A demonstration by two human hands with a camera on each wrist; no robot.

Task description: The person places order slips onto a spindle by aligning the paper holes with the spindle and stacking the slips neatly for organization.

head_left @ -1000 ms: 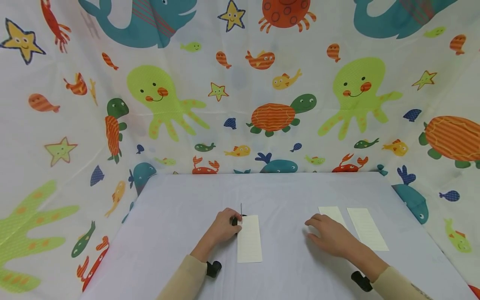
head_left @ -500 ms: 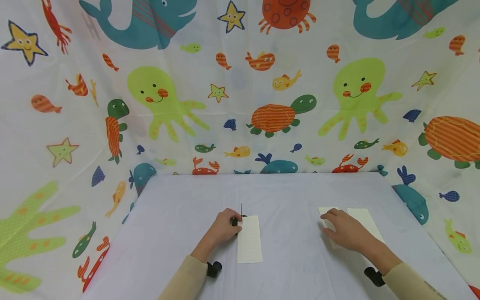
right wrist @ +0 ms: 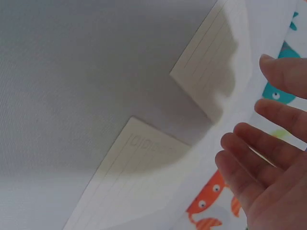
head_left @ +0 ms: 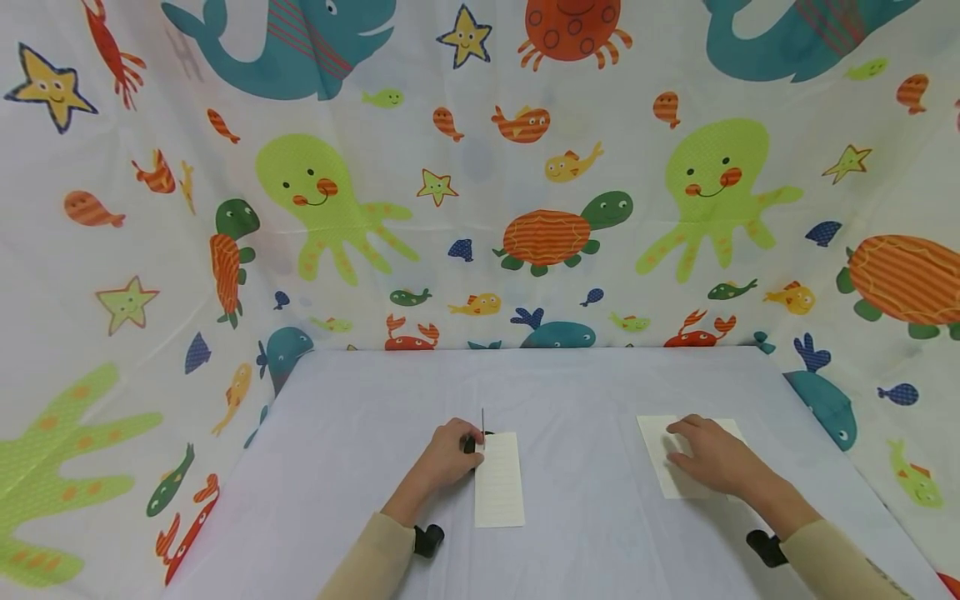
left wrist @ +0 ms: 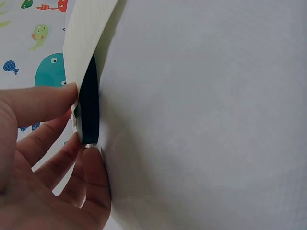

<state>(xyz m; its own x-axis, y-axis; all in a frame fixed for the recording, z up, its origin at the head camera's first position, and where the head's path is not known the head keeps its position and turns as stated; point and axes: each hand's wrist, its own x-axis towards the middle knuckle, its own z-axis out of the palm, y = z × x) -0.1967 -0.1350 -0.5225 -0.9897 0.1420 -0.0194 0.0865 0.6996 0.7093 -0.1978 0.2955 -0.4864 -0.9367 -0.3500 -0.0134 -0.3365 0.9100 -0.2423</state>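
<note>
My left hand point(head_left: 447, 454) pinches the upper left edge of a cream lined paper card point(head_left: 498, 487) on the table. In the left wrist view, the thumb lies against the card point(left wrist: 88, 36) and a flat dark strip point(left wrist: 89, 115) shows behind it, at the fingertips. What kind of thing the strip is, I cannot tell. My right hand point(head_left: 716, 457), its fingers loosely extended, hovers over two more lined cards. One is the left card point(head_left: 656, 446); the other, the right card point(head_left: 731, 427), is partly hidden by the hand. Faint writing marks one card point(right wrist: 129, 177) in the right wrist view.
A white cloth covers the table point(head_left: 570, 400). Behind and beside it hangs a curtain point(head_left: 480, 192) printed with sea animals. Black wrist devices sit under both sleeves, the left device point(head_left: 429, 540) and the right device point(head_left: 767, 548).
My right hand has moved to the right, from beside the two cards to above them. The left hand and its card have stayed in place.
</note>
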